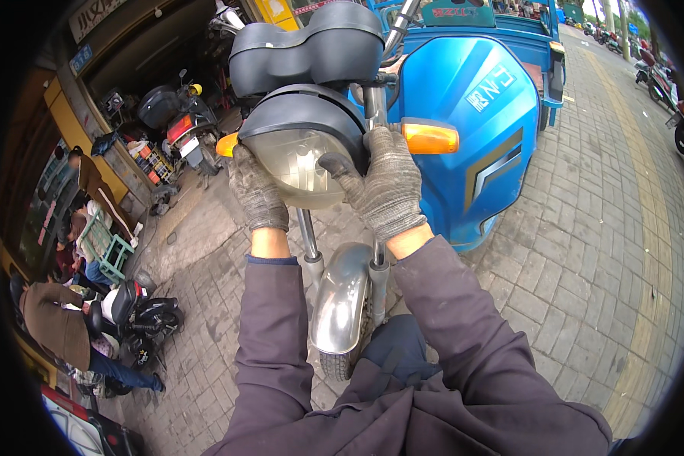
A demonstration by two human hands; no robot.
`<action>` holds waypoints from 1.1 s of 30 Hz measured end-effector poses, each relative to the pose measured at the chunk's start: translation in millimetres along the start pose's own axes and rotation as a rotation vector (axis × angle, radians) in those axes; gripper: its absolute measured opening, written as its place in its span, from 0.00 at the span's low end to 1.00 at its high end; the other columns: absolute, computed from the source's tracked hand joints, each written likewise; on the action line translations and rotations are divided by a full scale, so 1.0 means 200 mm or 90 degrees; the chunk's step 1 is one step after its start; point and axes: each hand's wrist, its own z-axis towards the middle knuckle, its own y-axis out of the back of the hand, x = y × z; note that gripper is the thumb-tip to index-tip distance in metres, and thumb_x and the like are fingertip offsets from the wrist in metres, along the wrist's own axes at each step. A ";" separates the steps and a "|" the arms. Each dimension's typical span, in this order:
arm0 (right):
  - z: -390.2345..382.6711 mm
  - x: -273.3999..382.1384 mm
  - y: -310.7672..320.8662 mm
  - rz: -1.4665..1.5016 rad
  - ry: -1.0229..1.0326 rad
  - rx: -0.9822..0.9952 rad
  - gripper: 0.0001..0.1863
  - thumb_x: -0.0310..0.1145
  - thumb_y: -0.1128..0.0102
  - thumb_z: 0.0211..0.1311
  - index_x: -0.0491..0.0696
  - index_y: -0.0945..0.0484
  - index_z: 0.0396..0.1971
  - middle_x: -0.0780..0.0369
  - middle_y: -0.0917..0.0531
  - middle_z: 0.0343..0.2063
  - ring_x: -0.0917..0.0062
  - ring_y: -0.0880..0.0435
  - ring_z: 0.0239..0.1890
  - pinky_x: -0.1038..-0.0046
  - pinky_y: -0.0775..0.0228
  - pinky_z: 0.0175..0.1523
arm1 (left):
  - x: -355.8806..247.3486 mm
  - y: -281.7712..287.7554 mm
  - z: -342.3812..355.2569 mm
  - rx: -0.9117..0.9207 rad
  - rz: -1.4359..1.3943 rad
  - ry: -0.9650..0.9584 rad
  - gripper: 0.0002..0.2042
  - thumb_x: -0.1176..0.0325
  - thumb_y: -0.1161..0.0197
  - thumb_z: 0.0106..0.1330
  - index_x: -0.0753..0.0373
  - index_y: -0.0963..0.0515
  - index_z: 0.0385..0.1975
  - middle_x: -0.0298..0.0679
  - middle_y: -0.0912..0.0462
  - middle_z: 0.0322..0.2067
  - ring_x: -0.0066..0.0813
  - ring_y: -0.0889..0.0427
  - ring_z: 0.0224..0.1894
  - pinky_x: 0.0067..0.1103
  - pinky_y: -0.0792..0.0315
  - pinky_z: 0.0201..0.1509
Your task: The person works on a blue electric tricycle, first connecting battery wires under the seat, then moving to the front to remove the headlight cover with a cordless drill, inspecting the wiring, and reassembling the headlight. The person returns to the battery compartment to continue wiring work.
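A round headlight [300, 163] with a clear lens and black hood sits at the front of a blue cargo tricycle. My left hand [257, 188], in a grey knit glove, grips the lamp's left edge just below an orange turn signal [226, 144]. On the other side my right hand [387, 182], gloved alike, presses its thumb on the lens while its fingers reach up beside the fork tube [375, 105], partly hidden. Another orange turn signal [431, 138] sticks out right of that hand. Above the lamp is a black instrument housing [308, 49].
Below are the shiny front fender [340, 300] and tyre. A blue fairing panel [471, 129] stands at right, with the blue cargo bed [532, 38] behind. Parked scooters [133, 319] and a bending person [57, 323] are at left on the brick pavement [577, 251]; a shop opens behind.
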 end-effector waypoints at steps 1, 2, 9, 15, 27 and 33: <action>0.00 0.00 0.00 -0.002 0.016 -0.009 0.30 0.54 0.26 0.47 0.42 0.27 0.32 0.55 0.26 0.25 0.59 0.25 0.29 0.62 0.29 0.36 | 0.00 0.00 0.00 0.005 0.063 -0.028 0.22 0.53 0.55 0.73 0.66 0.26 0.52 0.42 0.20 0.44 0.33 0.21 0.43 0.28 0.27 0.48; 0.01 0.00 0.00 0.006 0.025 -0.020 0.30 0.54 0.26 0.47 0.42 0.27 0.32 0.55 0.26 0.25 0.59 0.25 0.29 0.62 0.29 0.36 | 0.00 0.00 0.00 0.000 0.122 -0.049 0.22 0.53 0.56 0.74 0.66 0.26 0.52 0.43 0.20 0.45 0.33 0.21 0.43 0.28 0.27 0.48; -0.04 0.00 0.03 0.043 -0.055 0.081 0.35 0.54 0.29 0.50 0.40 0.29 0.47 0.47 0.27 0.42 0.54 0.22 0.42 0.61 0.24 0.43 | 0.01 -0.02 0.00 -0.035 0.049 -0.014 0.22 0.54 0.57 0.73 0.67 0.26 0.50 0.45 0.20 0.44 0.35 0.20 0.43 0.28 0.26 0.47; -0.13 -0.03 0.04 0.090 -0.094 0.108 0.41 0.50 0.28 0.50 0.43 0.34 0.59 0.44 0.29 0.50 0.49 0.23 0.48 0.59 0.24 0.49 | 0.00 -0.01 -0.02 -0.022 0.191 -0.117 0.26 0.50 0.53 0.75 0.72 0.29 0.54 0.51 0.21 0.45 0.38 0.22 0.46 0.29 0.29 0.53; -0.18 -0.06 -0.02 0.207 -0.141 0.074 0.35 0.47 0.27 0.51 0.36 0.27 0.49 0.50 0.19 0.33 0.56 0.17 0.33 0.63 0.23 0.40 | -0.01 0.01 -0.07 0.054 -0.042 -0.105 0.25 0.57 0.50 0.73 0.71 0.35 0.61 0.43 0.27 0.56 0.33 0.28 0.56 0.27 0.35 0.61; -0.16 -0.04 -0.01 0.194 -0.123 0.070 0.27 0.41 0.27 0.55 0.39 0.26 0.47 0.56 0.16 0.31 0.74 0.14 0.32 0.73 0.21 0.39 | -0.04 0.07 -0.12 0.170 -0.074 -0.117 0.39 0.55 0.35 0.65 0.74 0.46 0.67 0.50 0.31 0.58 0.35 0.32 0.60 0.25 0.40 0.66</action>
